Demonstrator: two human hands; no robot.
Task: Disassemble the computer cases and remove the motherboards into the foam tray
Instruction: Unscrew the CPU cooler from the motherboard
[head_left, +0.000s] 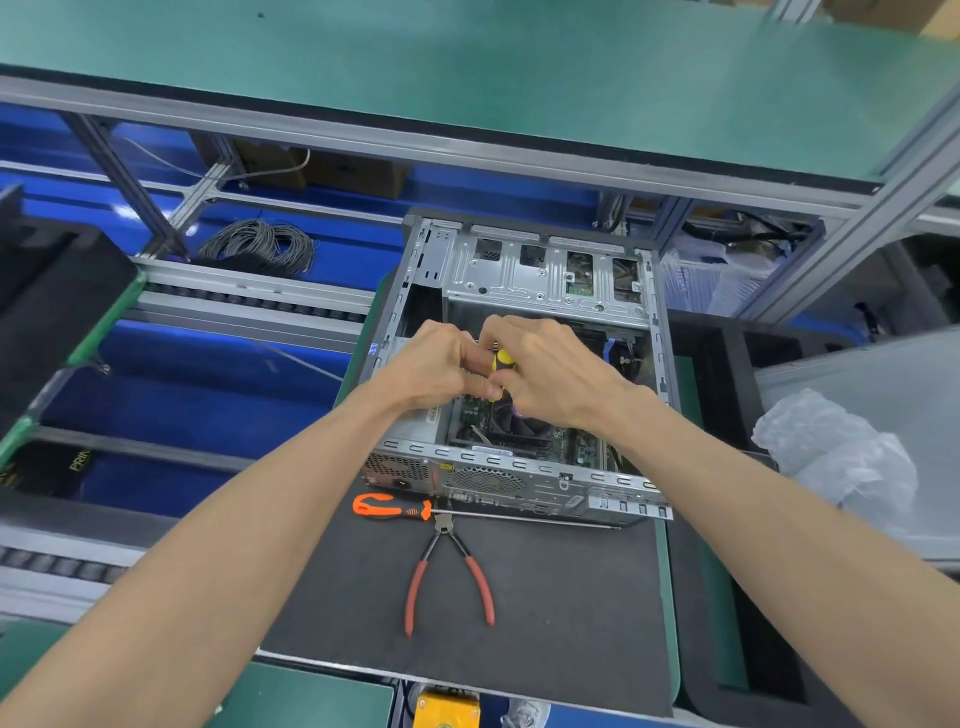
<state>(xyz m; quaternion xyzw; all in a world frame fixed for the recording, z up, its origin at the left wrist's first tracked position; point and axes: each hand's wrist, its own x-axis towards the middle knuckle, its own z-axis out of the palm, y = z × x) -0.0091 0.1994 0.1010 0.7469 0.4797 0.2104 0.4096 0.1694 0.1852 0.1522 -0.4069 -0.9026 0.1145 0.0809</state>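
Observation:
An open grey computer case (545, 270) lies on its side on a black mat (545, 597), its green motherboard (584, 449) showing inside at the near end. Over the board, both hands meet around a yellow-and-black screwdriver (503, 358). My right hand (550, 374) grips its handle from the right. My left hand (441, 366) pinches the same tool from the left, with its fingers curled against it. The tool's tip and the spot it touches are hidden under the hands. Black foam trays (52, 291) sit at the far left and along the right (727, 374).
An orange-handled long screwdriver (395, 508) and red-handled pliers (449, 571) lie on the mat just in front of the case. A crumpled clear plastic bag (836, 457) rests at the right. A coil of grey cable (260, 244) lies behind, under a green shelf (467, 67).

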